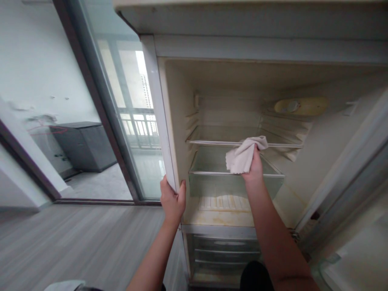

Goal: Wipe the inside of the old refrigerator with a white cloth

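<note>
A pale pink cleaning cloth (242, 155) is bunched in my right hand (255, 165), which reaches into the open refrigerator (224, 48). The cloth hangs in front of the upper glass shelf (218, 141); whether it touches the shelf's front trim I cannot tell. Below it sits the lower glass shelf (209, 173). My left hand (172, 198) grips the refrigerator's left side edge, thumb on the inner side and fingers round the outside. Yellow-brown stains mark the compartment floor (224, 217).
The refrigerator door (357, 226) stands open at the right. Beneath the compartment are lower drawers (226, 255). A yellowed lamp housing (300, 106) is on the inner right wall. To the left are a sliding glass door frame (100, 109), a dark grey cabinet (86, 145) and grey wood-look flooring (106, 238).
</note>
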A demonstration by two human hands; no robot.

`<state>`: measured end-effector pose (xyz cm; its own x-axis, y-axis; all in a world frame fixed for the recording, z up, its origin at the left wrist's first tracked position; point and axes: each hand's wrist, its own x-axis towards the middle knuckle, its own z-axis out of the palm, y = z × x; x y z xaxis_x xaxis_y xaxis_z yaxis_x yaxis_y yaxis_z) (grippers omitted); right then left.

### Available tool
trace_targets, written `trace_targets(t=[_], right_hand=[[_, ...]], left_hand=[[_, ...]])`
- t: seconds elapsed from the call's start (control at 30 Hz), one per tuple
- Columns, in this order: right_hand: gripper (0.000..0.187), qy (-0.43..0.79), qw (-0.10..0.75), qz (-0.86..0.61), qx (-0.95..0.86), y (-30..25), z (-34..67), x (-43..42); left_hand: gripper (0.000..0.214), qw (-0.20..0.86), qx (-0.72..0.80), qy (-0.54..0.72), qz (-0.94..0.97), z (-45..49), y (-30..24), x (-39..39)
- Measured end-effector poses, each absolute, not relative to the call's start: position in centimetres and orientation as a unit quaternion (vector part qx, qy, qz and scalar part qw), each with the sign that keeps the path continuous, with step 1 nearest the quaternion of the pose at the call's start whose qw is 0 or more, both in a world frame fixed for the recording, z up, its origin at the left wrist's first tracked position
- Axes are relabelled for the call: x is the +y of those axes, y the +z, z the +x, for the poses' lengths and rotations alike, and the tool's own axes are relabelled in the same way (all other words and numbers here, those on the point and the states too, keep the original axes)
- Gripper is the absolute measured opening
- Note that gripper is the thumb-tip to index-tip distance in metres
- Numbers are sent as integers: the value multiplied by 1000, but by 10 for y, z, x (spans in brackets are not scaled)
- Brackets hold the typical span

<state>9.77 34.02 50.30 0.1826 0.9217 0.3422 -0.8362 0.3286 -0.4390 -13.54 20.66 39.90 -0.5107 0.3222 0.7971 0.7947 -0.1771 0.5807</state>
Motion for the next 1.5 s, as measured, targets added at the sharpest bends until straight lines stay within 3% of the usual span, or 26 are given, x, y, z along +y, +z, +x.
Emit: trace_targets(t=[0.27, 0.77, 1.07, 1.33, 1.5], right_hand=[[21, 622, 727, -33, -288, 515, 66, 341], [5, 748, 587, -88, -297, 531, -37, 310], [13, 657, 720, -118, -188, 543, 16, 335], [10, 425, 880, -179, -116, 550, 157, 380], [41, 404, 890, -129, -166, 551, 167, 379]], left_hand=[[57, 192, -614, -613, -458, -136, 399, 207], [59, 196, -609, -616, -460, -136, 398, 208], [57, 186, -610, -614, -465, -135, 401, 206], [58, 187, -610, -616, -462, -135, 400, 207], [58, 188, -607, -619, -461, -133, 401, 206]])
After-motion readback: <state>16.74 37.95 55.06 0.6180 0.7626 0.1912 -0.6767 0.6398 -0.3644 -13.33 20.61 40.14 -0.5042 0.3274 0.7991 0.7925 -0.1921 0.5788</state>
